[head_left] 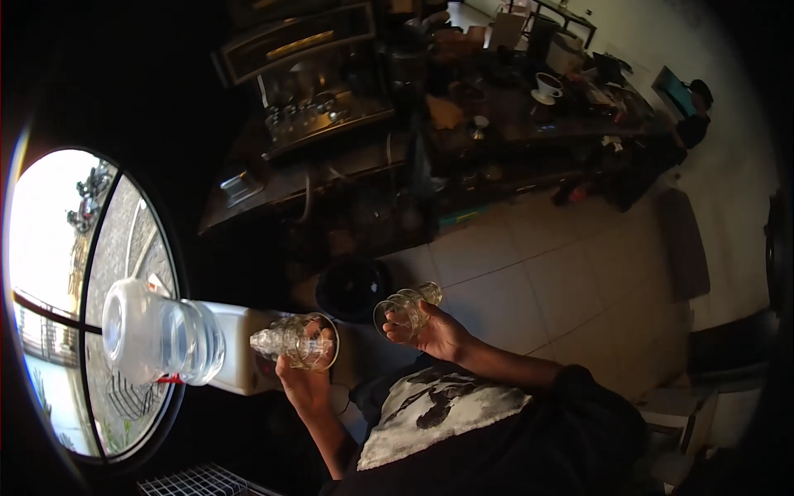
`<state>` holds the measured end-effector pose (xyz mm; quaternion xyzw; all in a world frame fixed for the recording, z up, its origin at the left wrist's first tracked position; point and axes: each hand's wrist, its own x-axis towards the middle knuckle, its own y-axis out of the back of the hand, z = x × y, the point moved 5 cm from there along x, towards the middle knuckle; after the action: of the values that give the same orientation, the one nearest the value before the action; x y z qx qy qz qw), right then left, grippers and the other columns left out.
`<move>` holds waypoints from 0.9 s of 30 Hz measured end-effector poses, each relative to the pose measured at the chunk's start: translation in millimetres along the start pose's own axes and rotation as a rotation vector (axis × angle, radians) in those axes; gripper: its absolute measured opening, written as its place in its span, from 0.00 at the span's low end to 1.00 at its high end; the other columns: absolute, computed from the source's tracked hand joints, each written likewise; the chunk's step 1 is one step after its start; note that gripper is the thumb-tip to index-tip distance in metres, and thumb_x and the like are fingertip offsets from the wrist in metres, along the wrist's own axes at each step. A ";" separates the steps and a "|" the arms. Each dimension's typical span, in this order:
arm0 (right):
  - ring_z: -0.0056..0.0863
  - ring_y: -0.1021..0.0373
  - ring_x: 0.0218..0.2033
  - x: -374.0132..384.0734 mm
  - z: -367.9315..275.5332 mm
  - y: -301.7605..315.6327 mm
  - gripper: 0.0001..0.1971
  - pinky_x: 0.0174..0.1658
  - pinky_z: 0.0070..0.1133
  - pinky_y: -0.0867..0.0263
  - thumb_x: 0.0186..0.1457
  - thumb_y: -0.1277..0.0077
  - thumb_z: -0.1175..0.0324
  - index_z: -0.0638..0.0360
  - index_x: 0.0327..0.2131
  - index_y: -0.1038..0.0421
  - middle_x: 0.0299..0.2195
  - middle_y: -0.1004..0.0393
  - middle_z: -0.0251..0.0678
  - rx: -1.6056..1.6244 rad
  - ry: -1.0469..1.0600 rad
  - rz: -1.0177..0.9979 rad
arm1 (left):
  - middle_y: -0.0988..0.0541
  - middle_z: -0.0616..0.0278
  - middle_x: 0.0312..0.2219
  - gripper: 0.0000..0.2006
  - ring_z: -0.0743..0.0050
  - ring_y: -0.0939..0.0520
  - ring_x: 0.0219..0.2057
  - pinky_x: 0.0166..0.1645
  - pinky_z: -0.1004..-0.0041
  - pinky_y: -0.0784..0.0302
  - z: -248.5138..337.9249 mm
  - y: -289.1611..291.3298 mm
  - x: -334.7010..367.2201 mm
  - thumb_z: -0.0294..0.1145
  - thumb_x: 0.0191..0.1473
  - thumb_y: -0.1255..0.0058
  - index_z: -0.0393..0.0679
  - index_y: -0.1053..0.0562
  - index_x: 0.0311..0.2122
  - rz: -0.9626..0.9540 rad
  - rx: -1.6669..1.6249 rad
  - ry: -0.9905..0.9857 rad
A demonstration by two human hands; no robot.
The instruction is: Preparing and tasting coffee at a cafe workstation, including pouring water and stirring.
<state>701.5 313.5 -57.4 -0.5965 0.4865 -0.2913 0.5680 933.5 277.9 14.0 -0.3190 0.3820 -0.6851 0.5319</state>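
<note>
My left hand (304,382) is closed around clear glasses (291,341), which lie sideways in its grip with the wide rim to the right and the narrow end to the left. More clear glasses (407,304) are in my right hand (441,332), tilted, with the open rim facing left and the narrow end up and to the right. Ringed edges on both suggest that they are stacked; how many, I cannot tell. Both hands are in front of my body, apart from each other. The left one is close beside the white water dispenser (236,345).
A large clear water bottle (169,339) tops the dispenser, near a round window (132,248). Beyond my hands stands a round black bin (351,288) on the tiled floor (529,281). A dark counter bears an espresso machine (310,91) and a white cup (547,84).
</note>
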 end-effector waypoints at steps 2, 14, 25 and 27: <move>0.51 0.34 0.52 -28.0 -32.3 19.4 0.26 0.59 0.41 0.37 0.55 0.43 0.59 0.62 0.53 0.39 0.51 0.33 0.51 0.174 0.176 0.066 | 0.29 0.53 0.52 0.29 0.55 0.28 0.54 0.56 0.57 0.28 -53.2 -20.5 31.9 0.46 0.53 0.46 0.40 0.36 0.56 -0.070 0.007 0.184; 0.52 0.40 0.57 -151.4 -197.6 122.9 0.29 0.59 0.43 0.38 0.56 0.45 0.56 0.63 0.56 0.41 0.53 0.36 0.52 0.554 0.910 0.056 | 0.28 0.45 0.49 0.33 0.47 0.26 0.51 0.52 0.62 0.22 -324.5 -114.7 145.1 0.49 0.53 0.47 0.36 0.38 0.57 -0.207 -0.088 1.012; 0.49 0.39 0.56 -161.4 -396.5 171.4 0.29 0.61 0.40 0.42 0.57 0.48 0.54 0.59 0.57 0.40 0.55 0.37 0.50 0.553 1.061 0.142 | 0.32 0.43 0.54 0.37 0.42 0.30 0.54 0.53 0.61 0.23 -501.3 -157.5 257.2 0.50 0.52 0.45 0.40 0.43 0.61 -0.152 -0.099 1.131; 0.49 0.39 0.57 -162.7 -431.8 173.1 0.30 0.61 0.40 0.42 0.58 0.49 0.53 0.60 0.57 0.41 0.56 0.37 0.50 0.417 1.060 0.139 | 0.32 0.44 0.53 0.36 0.43 0.30 0.54 0.53 0.60 0.24 -529.2 -169.5 274.9 0.50 0.53 0.45 0.41 0.42 0.61 -0.185 -0.090 1.157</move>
<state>211.6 312.1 -110.5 -0.2110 0.6752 -0.6023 0.3699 341.5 132.0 -98.3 0.0525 0.6095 -0.7745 0.1609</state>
